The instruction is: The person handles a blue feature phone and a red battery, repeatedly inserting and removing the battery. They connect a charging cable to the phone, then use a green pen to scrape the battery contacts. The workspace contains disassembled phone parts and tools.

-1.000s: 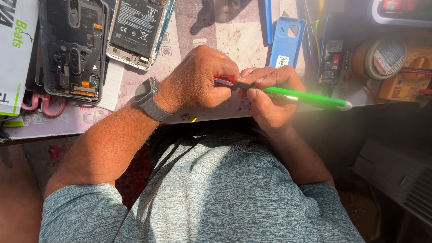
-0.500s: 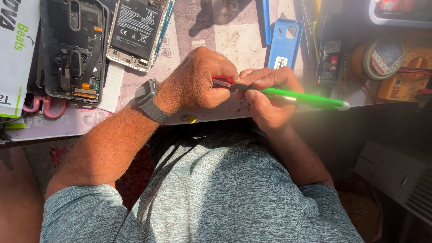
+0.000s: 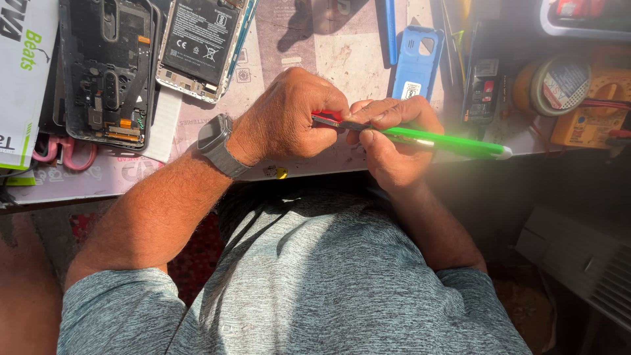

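From the head camera, looking down past a grey shirt, the left hand (image 3: 289, 118) sits curled at the near edge of the work mat (image 3: 342, 46), its fingers folded in and pinching the red end (image 3: 327, 118) of a slim tool, with a grey wristwatch (image 3: 217, 144) on the wrist behind it. Touching it on the thumb side, the right hand (image 3: 391, 141) is also closed, thumb and forefinger pressed together around the same tool where a dark metal strip (image 3: 351, 124) runs between the two hands. The green handle (image 3: 447, 141) of the tool sticks out past the right hand, away from the left one, slightly tilted, and ends in a white tip (image 3: 505, 153) over the table edge. Whatever small part may lie between the fingertips is hidden, so I cannot tell what the tool touches. Beyond the left hand's knuckles lies an opened phone with its battery showing (image 3: 204, 43), and further out past the wrist a dark phone back frame (image 3: 108, 69) with bare circuitry. Beside that, a white box (image 3: 23, 72) and pink scissor handles (image 3: 62, 152). Just beyond the right hand's knuckles lies a blue phone case (image 3: 415, 66), with a blue pry tool (image 3: 390, 29) next to it. Out past the green handle stand a small dark tester (image 3: 482, 89), a roll of tape (image 3: 559, 82) and a yellow meter (image 3: 595, 108).
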